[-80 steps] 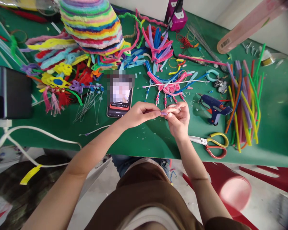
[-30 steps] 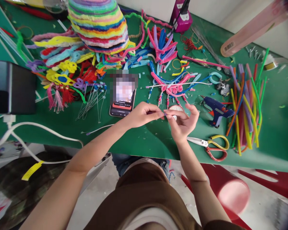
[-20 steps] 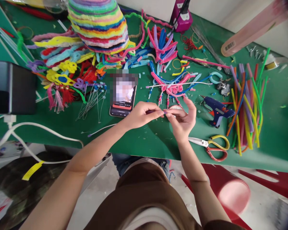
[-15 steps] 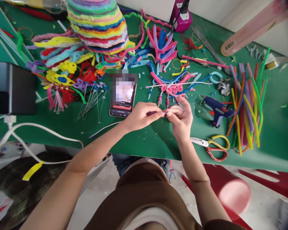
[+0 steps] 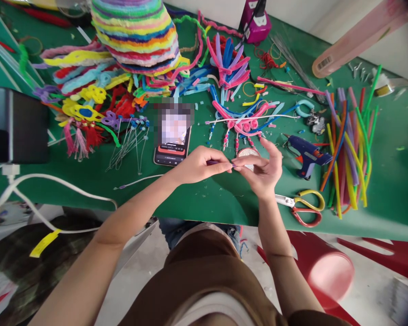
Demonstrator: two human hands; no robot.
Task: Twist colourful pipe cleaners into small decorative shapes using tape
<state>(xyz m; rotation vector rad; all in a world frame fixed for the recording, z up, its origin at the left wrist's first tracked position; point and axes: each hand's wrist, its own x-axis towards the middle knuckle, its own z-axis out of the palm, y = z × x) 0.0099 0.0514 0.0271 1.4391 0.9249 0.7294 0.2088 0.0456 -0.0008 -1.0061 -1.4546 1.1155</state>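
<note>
1. Purple piece, small and thin (image 5: 233,165), sits between both hands near the middle of the frame, above the green counter (image 5: 204,203). Mostly covered by fingers; exact shape can't be told.
2. Progress: one white beaded-looking cord with purple ends (image 5: 253,119) looks complete, lying across the pink-and-blue fuzzy ornament with rosettes and bead strands (image 5: 255,123), upper centre.
3. Second white cord with a purple tip (image 5: 139,180), left of centre: visible tip done, other end out of sight at the forearm. Whether it joins the purple piece can't be told. Judging by the grip, the held piece is unfinished, so that part seems left.
4. Left hand (image 5: 204,164): forearm in from lower left, wrist fairly straight, thumb and index fingers closed on the purple piece, pointing right.
5. Right hand (image 5: 263,174): forearm up from lower right, thumb and index fingers pinching the purple piece's other side, remaining fingers spread and raised.
6. Nearby: round pink-rimmed container (image 5: 247,150) just behind right hand; red-and-yellow-handled metal scissors (image 5: 286,200) and blue plastic glue gun (image 5: 308,157) lie right of it, unheld.
</note>
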